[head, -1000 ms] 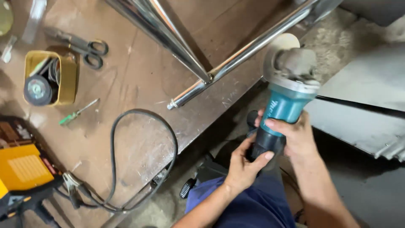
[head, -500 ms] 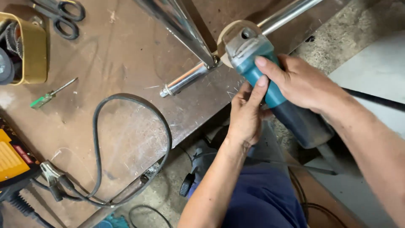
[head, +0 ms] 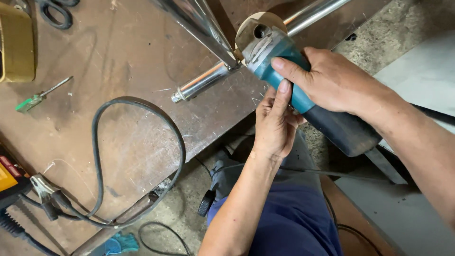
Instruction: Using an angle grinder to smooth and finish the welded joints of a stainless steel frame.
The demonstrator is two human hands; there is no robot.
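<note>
Two bare hands hold one teal angle grinder [head: 284, 71] against shiny steel tubing at the upper middle of the frame.

The right hand [head: 339, 83] is wrapped closed around the grinder's teal plastic body, its dark rear housing running toward the lower right; the left hand [head: 275, 123] comes up from below with fingers [head: 283, 97] pressed on the body's underside, its grip closed on the tool too. The round tan disc [head: 253, 26] sits at the joint where two polished chrome tubes [head: 204, 80] meet. They lie on a rusty brown, scratched metal desk [head: 118, 61]. On the desk at left are one green-handled screwdriver [head: 40, 96], one looping black rubber cable [head: 137, 156], one pair of black-handled scissors [head: 54, 9] at the top edge, and one yellow-green tin [head: 16, 42].
</note>
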